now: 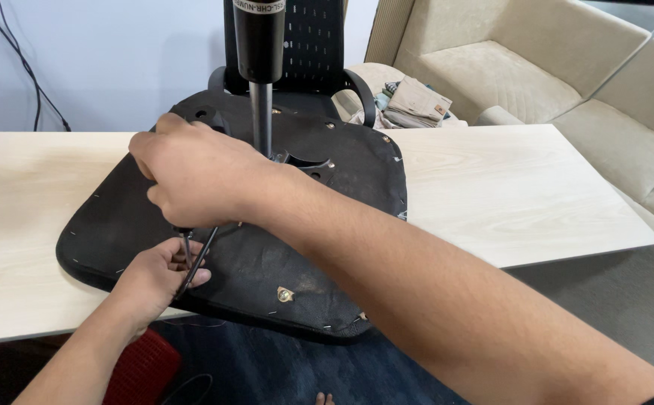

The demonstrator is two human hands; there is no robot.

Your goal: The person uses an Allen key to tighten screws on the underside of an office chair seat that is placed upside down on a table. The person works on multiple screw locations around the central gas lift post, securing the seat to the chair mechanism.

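Note:
An upturned black chair seat (319, 217) lies underside up on a pale wooden table (522, 187). A gas-lift cylinder (260, 52) stands up from its middle. My right hand (192, 176) reaches across the seat's left part and is closed around a tool handle, of which only a thin metal shaft (187, 244) shows below the fist. My left hand (158, 274) sits at the seat's front left edge, fingers pinched on the shaft and a thin black lever (201, 259) beside it. A brass-coloured screw fitting (285, 295) sits near the seat's front edge.
A black mesh chair back (312, 37) stands behind the seat. Beige sofas (537, 67) fill the right background, with folded cloths (413, 101) on one. Black cables (31, 75) hang on the wall at left. A red object (143, 367) sits under the table.

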